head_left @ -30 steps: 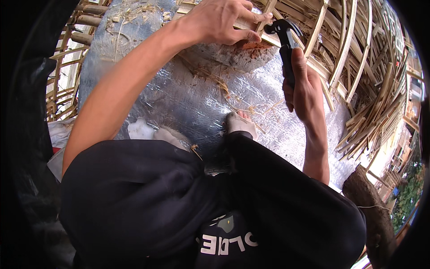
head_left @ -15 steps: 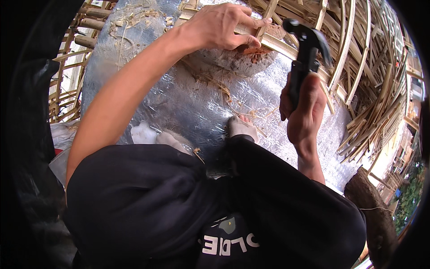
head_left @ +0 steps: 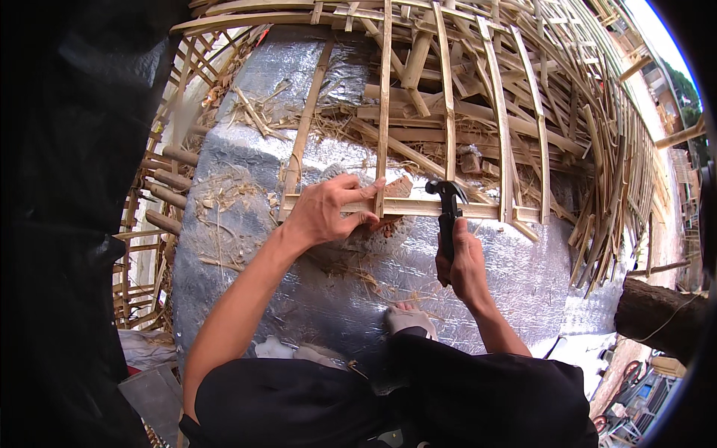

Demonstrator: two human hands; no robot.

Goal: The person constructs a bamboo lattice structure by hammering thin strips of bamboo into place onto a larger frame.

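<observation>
My right hand [head_left: 463, 261] is closed around the dark handle of a claw hammer [head_left: 448, 216]. The hammer's black head appears over the near crosspiece [head_left: 418, 207] of a bamboo frame, just right of my other hand. My left hand [head_left: 325, 209] has thumb and forefinger pinched at the lower end of a long bamboo slat [head_left: 383, 112], where it meets that crosspiece. Under this joint lies a rough block of brick and mortar [head_left: 392, 224], partly hidden by the crosspiece. Any nail at the joint is too small to make out.
Silvery foil sheeting [head_left: 314, 299] covers the ground, with my bare foot [head_left: 411, 319] on it. Split bamboo [head_left: 515, 104] is heaped beyond and to the right. A log [head_left: 657, 310] lies at the right; bamboo lattice [head_left: 138, 261] stands at the left beside black sheeting [head_left: 67, 224].
The view has shifted, so more of the bamboo frame shows and both hands appear lower and further left. The hammer looks lower, nearer the crosspiece. Both hands keep their grips.
</observation>
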